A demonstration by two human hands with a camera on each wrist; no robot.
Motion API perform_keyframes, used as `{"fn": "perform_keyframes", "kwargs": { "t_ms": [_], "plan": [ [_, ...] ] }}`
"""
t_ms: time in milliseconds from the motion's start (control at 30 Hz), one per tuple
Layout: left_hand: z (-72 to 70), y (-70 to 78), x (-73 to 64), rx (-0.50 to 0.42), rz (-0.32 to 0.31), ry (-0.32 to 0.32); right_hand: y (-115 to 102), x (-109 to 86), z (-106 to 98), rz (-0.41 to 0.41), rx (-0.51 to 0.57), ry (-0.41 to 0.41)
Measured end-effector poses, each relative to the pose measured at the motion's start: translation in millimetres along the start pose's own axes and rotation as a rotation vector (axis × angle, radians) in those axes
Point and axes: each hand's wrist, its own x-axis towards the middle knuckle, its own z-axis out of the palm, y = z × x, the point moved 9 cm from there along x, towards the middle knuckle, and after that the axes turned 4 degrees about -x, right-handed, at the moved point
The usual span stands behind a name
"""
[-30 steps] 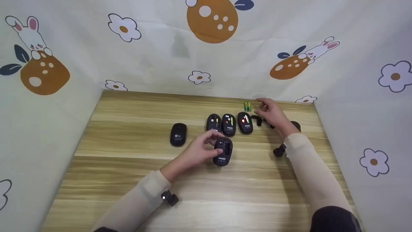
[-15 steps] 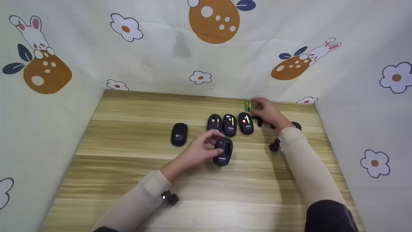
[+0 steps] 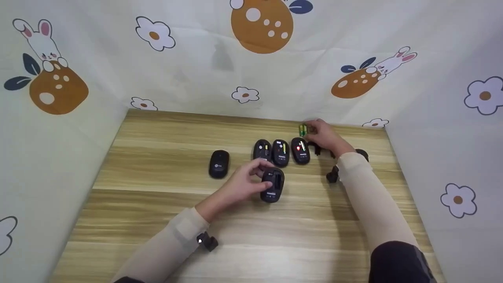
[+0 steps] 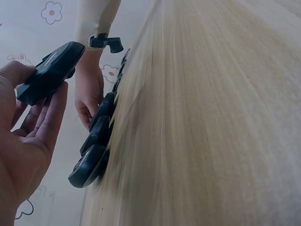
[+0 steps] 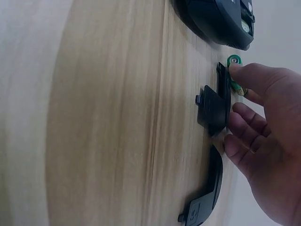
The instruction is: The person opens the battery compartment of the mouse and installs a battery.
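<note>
My left hand [image 3: 244, 181] holds a black computer mouse [image 3: 272, 193] above the table, thumb on its upturned underside, fingers behind. Its battery slot is uncovered and looks dark inside. At the table's back, my right hand [image 3: 324, 136] pinches at one of two green-and-yellow batteries [image 3: 302, 130] that stand side by side. In the right wrist view the thumb tip lies on the green battery [image 5: 234, 59], with the index finger largely hidden behind. Three upturned mice [image 3: 280, 153] form a row nearby, with batteries visible in their slots.
Another black mouse [image 3: 219, 164] lies right side up at the left. Black battery covers [image 5: 214, 110] lie beneath the right hand, and a dark rounded piece [image 3: 362, 154] is beside that wrist. A patterned cloth wall [image 3: 188, 78] rises at the table's back edge.
My right hand has moved left to the batteries, its fingertips now closed in on the right one. The left hand holds its mouse in the same place.
</note>
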Motion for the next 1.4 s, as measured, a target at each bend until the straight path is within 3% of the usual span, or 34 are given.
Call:
{"fn": "perform_keyframes", "kwargs": {
  "t_ms": [300,633,767,1000,1200,1400],
  "plan": [
    [-0.1,-1.5,1.0,0.006,-0.005,0.002,6.6,-2.1,1.2,0.015,0.104,0.022],
    [0.2,-0.5,-0.1,-0.012,0.012,-0.006,14.5,-14.4,-8.0,0.008,0.203,0.204],
    [-0.3,-1.4,-0.3,0.002,0.007,-0.003,14.7,-22.4,-11.5,0.019,0.309,0.268],
    [-0.4,-1.7,-0.2,0.000,-0.003,0.003,-1.7,-41.1,-16.5,-0.013,0.498,0.395],
    [0.4,-1.3,0.7,-0.004,-0.002,0.002,-19.5,-56.9,-15.6,-0.056,0.674,0.433],
    [0.7,-0.4,1.3,-0.008,0.003,0.003,-37.2,-71.0,-13.0,-0.087,0.687,0.409]
  ]
}}
